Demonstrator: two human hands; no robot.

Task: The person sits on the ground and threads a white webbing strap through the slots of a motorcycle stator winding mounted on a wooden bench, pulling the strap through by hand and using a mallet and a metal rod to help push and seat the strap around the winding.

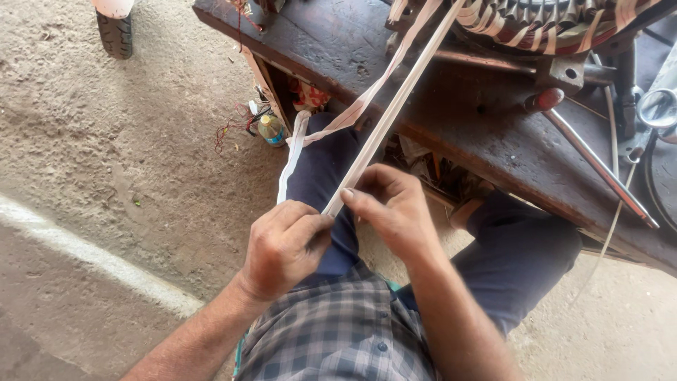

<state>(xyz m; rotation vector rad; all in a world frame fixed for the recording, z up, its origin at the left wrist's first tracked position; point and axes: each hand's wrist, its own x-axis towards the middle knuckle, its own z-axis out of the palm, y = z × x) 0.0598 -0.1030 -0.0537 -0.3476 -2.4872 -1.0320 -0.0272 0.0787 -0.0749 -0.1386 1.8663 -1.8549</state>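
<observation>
Both the left hand (pixel 285 243) and right hand (pixel 391 204) pinch the white strip (pixel 395 106); best kept taut toward the stator winding (pixel 550 21) at one o'clock.

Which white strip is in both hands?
The straight white strip, pinched by left hand and right hand; the twisted strip hangs loose over the knee.

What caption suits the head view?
Both hands, left and right, pinch a white tape stretched from a motor winding.

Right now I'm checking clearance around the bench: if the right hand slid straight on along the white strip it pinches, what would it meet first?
Probably the dark wooden bench edge, where the white strip crosses; the right hand points there, though depth is unclear.
</observation>
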